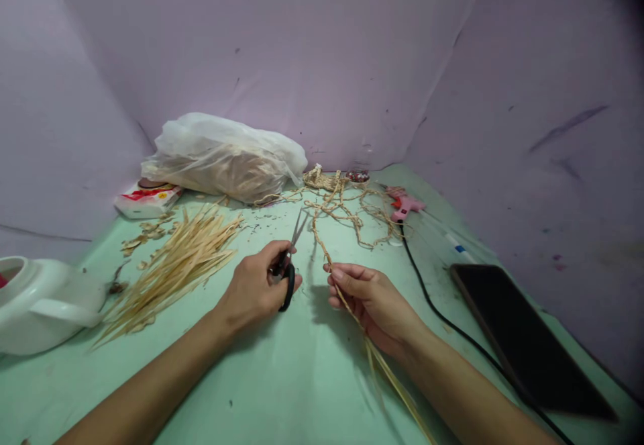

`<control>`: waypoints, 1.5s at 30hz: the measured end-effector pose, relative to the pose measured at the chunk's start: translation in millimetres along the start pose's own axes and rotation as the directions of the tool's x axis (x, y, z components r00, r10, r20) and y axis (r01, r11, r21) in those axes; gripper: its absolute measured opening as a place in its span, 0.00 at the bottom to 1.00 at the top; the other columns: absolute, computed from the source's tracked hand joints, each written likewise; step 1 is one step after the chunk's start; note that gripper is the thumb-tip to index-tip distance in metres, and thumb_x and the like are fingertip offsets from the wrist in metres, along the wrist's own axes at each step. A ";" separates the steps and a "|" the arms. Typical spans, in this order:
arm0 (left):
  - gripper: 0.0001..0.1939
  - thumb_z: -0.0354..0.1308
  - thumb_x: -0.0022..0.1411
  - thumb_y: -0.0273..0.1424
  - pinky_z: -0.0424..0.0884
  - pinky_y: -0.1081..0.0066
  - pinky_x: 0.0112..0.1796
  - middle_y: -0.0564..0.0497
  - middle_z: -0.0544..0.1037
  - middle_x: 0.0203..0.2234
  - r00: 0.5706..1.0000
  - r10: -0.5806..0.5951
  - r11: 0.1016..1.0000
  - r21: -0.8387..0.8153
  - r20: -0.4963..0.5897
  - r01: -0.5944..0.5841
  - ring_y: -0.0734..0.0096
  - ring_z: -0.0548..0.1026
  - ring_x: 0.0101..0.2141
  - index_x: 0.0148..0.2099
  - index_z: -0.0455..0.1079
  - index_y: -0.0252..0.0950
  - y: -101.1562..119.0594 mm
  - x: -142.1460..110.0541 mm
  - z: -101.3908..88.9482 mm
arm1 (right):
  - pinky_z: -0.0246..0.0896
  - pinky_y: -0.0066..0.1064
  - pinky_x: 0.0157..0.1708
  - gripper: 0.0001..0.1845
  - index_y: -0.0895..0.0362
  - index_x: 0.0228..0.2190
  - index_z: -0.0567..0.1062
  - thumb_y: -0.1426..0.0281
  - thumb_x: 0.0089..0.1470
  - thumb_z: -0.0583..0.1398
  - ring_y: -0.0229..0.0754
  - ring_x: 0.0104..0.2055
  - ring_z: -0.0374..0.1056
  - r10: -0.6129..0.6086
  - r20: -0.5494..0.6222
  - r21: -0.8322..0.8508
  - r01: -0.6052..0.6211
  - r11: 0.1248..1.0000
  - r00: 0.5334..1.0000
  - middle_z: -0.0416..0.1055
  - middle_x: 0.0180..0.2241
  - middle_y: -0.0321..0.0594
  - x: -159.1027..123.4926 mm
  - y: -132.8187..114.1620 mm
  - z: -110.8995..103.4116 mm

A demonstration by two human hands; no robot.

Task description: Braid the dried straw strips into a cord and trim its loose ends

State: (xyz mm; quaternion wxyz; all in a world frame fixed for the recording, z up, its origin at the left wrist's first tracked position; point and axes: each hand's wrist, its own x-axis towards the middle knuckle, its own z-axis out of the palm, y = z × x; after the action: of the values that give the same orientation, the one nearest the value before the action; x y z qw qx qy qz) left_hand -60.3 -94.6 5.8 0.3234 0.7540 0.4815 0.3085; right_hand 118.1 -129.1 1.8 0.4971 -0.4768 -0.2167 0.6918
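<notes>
My left hand (259, 280) is closed on a pair of scissors (288, 284) with black handles, its slim blades pointing away from me and slightly parted. Between the thumb and fingers of my right hand (367, 301) is a thin braided straw cord (322, 243). From there the cord winds off toward the back in loose loops on the green table (282, 378). Unbraided pale strands (397, 384) trail from below my right hand toward the front edge. The scissor blades are to the left of the cord, apart from it.
A fan of dry straw strips (186, 264) lies left, beside a white pitcher-like vessel (55, 304). Behind are a small white-and-red box (148, 202), a filled plastic bag (226, 156) and a woven straw piece (322, 178). At right are a pink glue gun (406, 207), its black cord, and a dark tablet (528, 337).
</notes>
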 end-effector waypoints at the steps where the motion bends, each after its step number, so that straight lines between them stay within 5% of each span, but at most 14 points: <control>1: 0.17 0.54 0.49 0.30 0.64 0.71 0.31 0.52 0.73 0.30 0.996 0.088 0.987 0.133 0.013 -0.089 0.71 0.70 0.30 0.44 0.63 0.36 -2.0 -1.4 -1.7 | 0.66 0.23 0.24 0.12 0.63 0.25 0.75 0.72 0.33 0.68 0.30 0.21 0.65 -0.004 -0.012 0.031 0.004 1.000 1.000 0.69 0.19 0.35 0.4 -2.2 -0.6; 6: 0.24 0.50 0.48 0.28 0.65 0.66 0.36 0.46 0.73 0.36 0.931 0.326 0.805 0.468 0.165 -0.365 0.63 0.71 0.35 0.50 0.61 0.36 -6.0 -20.0 4.7 | 0.65 0.20 0.21 0.07 0.63 0.27 0.76 0.76 0.39 0.65 0.29 0.19 0.63 0.037 -0.016 0.135 -0.035 0.990 0.999 0.69 0.20 0.35 1.8 -7.4 -2.1; 12: 0.26 0.48 0.52 0.30 0.67 0.63 0.34 0.44 0.72 0.38 0.965 0.230 0.717 0.649 0.124 -0.254 0.60 0.71 0.35 0.55 0.57 0.35 -4.4 -35.1 15.9 | 0.58 0.17 0.14 0.05 0.62 0.26 0.76 0.77 0.41 0.63 0.27 0.16 0.60 0.101 0.031 0.154 -0.105 0.983 0.994 0.67 0.18 0.34 2.2 -3.0 -0.5; 16: 0.26 0.47 0.53 0.31 0.67 0.64 0.32 0.45 0.72 0.37 0.965 0.231 0.699 0.669 0.126 -0.255 0.61 0.72 0.35 0.55 0.57 0.35 1.8 -21.8 14.6 | 0.59 0.17 0.16 0.02 0.63 0.19 0.74 0.77 0.37 0.63 0.28 0.18 0.61 0.040 0.058 0.129 -0.048 0.990 0.998 0.68 0.19 0.35 1.2 0.5 2.0; 25: 0.28 0.49 0.51 0.31 0.67 0.64 0.33 0.43 0.72 0.37 0.944 0.317 0.686 0.667 0.086 -0.291 0.61 0.72 0.34 0.56 0.56 0.34 -2.7 -28.4 16.1 | 0.57 0.19 0.20 0.15 0.62 0.28 0.76 0.80 0.30 0.64 0.28 0.19 0.61 -0.046 0.039 0.181 0.038 0.983 0.998 0.70 0.22 0.36 4.0 -6.2 -1.1; 38: 0.27 0.46 0.52 0.28 0.68 0.66 0.28 0.45 0.74 0.31 0.959 0.262 0.656 0.708 0.109 -0.260 0.62 0.73 0.29 0.56 0.56 0.33 -3.9 -26.8 17.8 | 0.53 0.22 0.22 0.13 0.61 0.28 0.77 0.72 0.34 0.67 0.30 0.22 0.58 -0.124 0.121 0.044 0.119 0.992 0.985 0.66 0.20 0.34 -3.6 -1.8 3.8; 45: 0.27 0.44 0.53 0.25 0.69 0.65 0.32 0.45 0.75 0.33 0.967 0.191 0.770 0.585 0.172 -0.256 0.61 0.74 0.33 0.57 0.56 0.32 -7.9 -25.0 16.4 | 0.49 0.22 0.21 0.10 0.61 0.24 0.76 0.70 0.35 0.67 0.28 0.20 0.55 -0.127 0.144 0.008 0.127 0.992 0.981 0.64 0.20 0.33 -1.4 0.5 1.1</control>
State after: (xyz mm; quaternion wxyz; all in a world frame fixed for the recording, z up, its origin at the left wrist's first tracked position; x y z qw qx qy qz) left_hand -60.4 -118.4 -14.1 0.0520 0.8840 0.4442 0.1365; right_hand 116.9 -130.4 2.5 0.5229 -0.4111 -0.2823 0.6913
